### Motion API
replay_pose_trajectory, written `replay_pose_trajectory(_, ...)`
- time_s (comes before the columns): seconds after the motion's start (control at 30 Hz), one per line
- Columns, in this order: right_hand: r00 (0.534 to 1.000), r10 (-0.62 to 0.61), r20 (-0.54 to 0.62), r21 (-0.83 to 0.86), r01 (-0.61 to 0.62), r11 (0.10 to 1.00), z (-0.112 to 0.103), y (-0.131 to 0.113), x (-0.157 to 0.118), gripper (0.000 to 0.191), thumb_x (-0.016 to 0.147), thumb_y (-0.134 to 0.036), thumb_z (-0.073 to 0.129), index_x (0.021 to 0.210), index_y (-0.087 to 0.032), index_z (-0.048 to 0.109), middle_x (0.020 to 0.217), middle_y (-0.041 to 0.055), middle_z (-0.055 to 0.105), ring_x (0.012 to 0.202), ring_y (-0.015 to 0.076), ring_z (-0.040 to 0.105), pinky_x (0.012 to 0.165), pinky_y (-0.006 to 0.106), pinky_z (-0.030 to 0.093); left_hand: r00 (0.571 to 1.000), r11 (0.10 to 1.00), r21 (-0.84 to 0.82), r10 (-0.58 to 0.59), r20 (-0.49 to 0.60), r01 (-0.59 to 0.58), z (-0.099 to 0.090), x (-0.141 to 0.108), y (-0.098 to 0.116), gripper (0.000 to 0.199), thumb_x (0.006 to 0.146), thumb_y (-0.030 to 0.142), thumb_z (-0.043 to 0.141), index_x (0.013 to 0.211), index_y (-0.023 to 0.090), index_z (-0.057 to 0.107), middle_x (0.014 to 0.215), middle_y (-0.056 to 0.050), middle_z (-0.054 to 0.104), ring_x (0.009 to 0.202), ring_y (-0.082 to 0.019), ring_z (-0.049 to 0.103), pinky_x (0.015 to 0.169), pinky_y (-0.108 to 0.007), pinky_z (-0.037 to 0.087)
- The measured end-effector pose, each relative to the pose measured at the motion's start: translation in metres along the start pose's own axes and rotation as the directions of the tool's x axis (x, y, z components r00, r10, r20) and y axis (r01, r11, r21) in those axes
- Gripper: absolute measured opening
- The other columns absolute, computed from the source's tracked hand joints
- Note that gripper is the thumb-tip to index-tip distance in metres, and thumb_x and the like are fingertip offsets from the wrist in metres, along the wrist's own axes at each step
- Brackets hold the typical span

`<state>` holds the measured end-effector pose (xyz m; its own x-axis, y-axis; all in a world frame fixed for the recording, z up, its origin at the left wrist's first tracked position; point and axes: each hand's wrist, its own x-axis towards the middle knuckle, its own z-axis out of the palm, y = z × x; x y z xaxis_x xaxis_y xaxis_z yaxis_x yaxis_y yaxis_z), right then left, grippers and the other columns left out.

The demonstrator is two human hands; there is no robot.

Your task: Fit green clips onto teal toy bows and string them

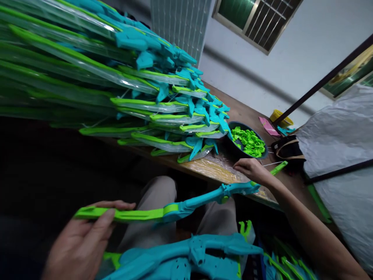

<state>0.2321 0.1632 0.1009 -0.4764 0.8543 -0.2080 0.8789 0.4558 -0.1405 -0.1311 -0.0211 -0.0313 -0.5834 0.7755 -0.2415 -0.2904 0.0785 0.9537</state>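
My left hand (84, 237), at the lower left, grips the green end of a long blue and green plastic part (201, 201) between thumb and fingers. The part lies across above my knees. My right hand (252, 170) is over the table edge, near the part's far blue end, with its fingers pinched together; what they hold, if anything, is too small to make out. Just beyond it stands a dark round bowl (264, 152) of small green pieces (249, 142). Another blue part (186, 252) is in front of me at the bottom.
A tall stack of blue and green parts with clear plastic (163, 109) covers the table's left side. Behind the bowl are a yellow container (281, 118), a pink item (268, 126) and a black item (290, 149). More green and blue parts (288, 264) are at the lower right.
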Motion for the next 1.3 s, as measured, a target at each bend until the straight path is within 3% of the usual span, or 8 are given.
replay_pose_trajectory(0.13, 0.972, -0.233, -0.010, 0.208, 0.230, 0.951, 0.017, -0.060, 0.022, 0.022, 0.099, -0.025, 0.058, 0.094, -0.012, 0.076, 0.086, 0.0057, 0.074, 0.078, 0.0138, 0.067, 0.071, 0.021, 0.045, 0.998, 0.988, -0.142, -0.059, -0.014, 0.057, 0.008, -0.008, 0.006, 0.058, 0.051, 0.056, 0.094, 0.087, 0.020, 0.067, 0.085, -0.003, 0.075, 0.086, -0.022, 0.072, 0.079, -0.026, 0.059)
replay_pose_trajectory(0.27, 0.919, -0.393, 0.024, 0.379, 0.356, 0.855, 0.024, -0.111, 0.041, 0.016, 0.096, -0.018, 0.061, 0.098, -0.013, 0.076, 0.088, 0.0041, 0.074, 0.078, 0.0136, 0.065, 0.072, 0.022, 0.044, 0.999, 0.979, -0.204, 0.024, 0.038, -0.015, 0.005, -0.015, 0.003, 0.043, 0.067, 0.050, 0.090, 0.088, 0.019, 0.067, 0.087, -0.002, 0.071, 0.090, -0.021, 0.072, 0.088, -0.031, 0.059)
replay_pose_trajectory(0.37, 0.905, -0.423, 0.041, 0.370, 0.379, 0.848, 0.026, -0.138, 0.050, 0.015, 0.095, -0.014, 0.063, 0.100, -0.012, 0.077, 0.091, 0.0062, 0.073, 0.081, 0.0151, 0.063, 0.074, 0.023, 0.043, 0.996, 0.969, -0.242, 0.071, 0.063, -0.053, 0.002, -0.021, 0.000, 0.031, 0.078, 0.042, 0.083, 0.090, 0.020, 0.066, 0.091, -0.002, 0.069, 0.096, -0.020, 0.069, 0.095, -0.033, 0.057)
replay_pose_trajectory(0.53, 0.859, -0.511, 0.005, 0.355, 0.476, 0.804, 0.035, -0.157, 0.058, 0.017, 0.098, -0.015, 0.061, 0.099, -0.011, 0.078, 0.091, 0.0083, 0.068, 0.083, 0.0156, 0.061, 0.074, 0.024, 0.042, 0.987, 0.939, -0.328, 0.139, 0.077, -0.107, 0.005, -0.024, 0.002, 0.018, 0.087, 0.035, 0.076, 0.090, 0.020, 0.065, 0.087, -0.001, 0.065, 0.090, -0.016, 0.063, 0.097, -0.032, 0.054)
replay_pose_trajectory(0.67, 0.865, -0.499, -0.055, 0.461, 0.466, 0.755, 0.045, -0.165, 0.057, 0.017, 0.094, -0.013, 0.063, 0.099, -0.015, 0.079, 0.086, 0.0057, 0.065, 0.082, 0.0153, 0.061, 0.073, 0.024, 0.043, 0.979, 0.921, -0.344, 0.204, 0.030, -0.181, 0.009, -0.022, 0.007, 0.019, 0.088, 0.034, 0.074, 0.088, 0.019, 0.063, 0.077, 0.001, 0.060, 0.077, -0.014, 0.060, 0.091, -0.032, 0.054)
replay_pose_trajectory(0.87, 0.868, -0.485, -0.106, 0.742, 0.393, 0.543, 0.050, -0.199, 0.048, 0.011, 0.091, -0.017, 0.066, 0.093, -0.017, 0.077, 0.081, 0.0021, 0.065, 0.075, 0.0120, 0.061, 0.069, 0.022, 0.045, 0.967, 0.897, -0.379, 0.253, 0.020, -0.227, 0.007, -0.027, 0.009, 0.009, 0.093, 0.027, 0.068, 0.093, 0.020, 0.063, 0.069, 0.002, 0.057, 0.070, -0.012, 0.056, 0.087, -0.032, 0.050)
replay_pose_trajectory(1.07, 0.807, -0.554, -0.203, 0.679, 0.524, 0.514, 0.055, -0.241, 0.043, 0.015, 0.098, -0.018, 0.055, 0.092, -0.016, 0.069, 0.088, 0.0036, 0.065, 0.080, 0.0129, 0.061, 0.071, 0.024, 0.045, 0.957, 0.874, -0.424, 0.285, 0.050, -0.237, 0.000, -0.035, 0.005, 0.009, 0.091, 0.027, 0.069, 0.086, 0.020, 0.067, 0.070, 0.001, 0.056, 0.071, -0.013, 0.057, 0.082, -0.030, 0.050)
replay_pose_trajectory(1.3, 0.651, -0.702, -0.290, 0.620, 0.686, 0.380, 0.066, -0.272, 0.035, 0.012, 0.099, -0.012, 0.056, 0.099, -0.013, 0.068, 0.082, 0.0016, 0.063, 0.071, 0.0092, 0.058, 0.063, 0.019, 0.041, 0.979, 0.855, -0.494, 0.199, 0.039, -0.154, -0.016, -0.039, -0.016, 0.017, 0.081, 0.038, 0.082, 0.083, 0.023, 0.074, 0.071, -0.001, 0.059, 0.064, -0.012, 0.053, 0.060, -0.022, 0.047)
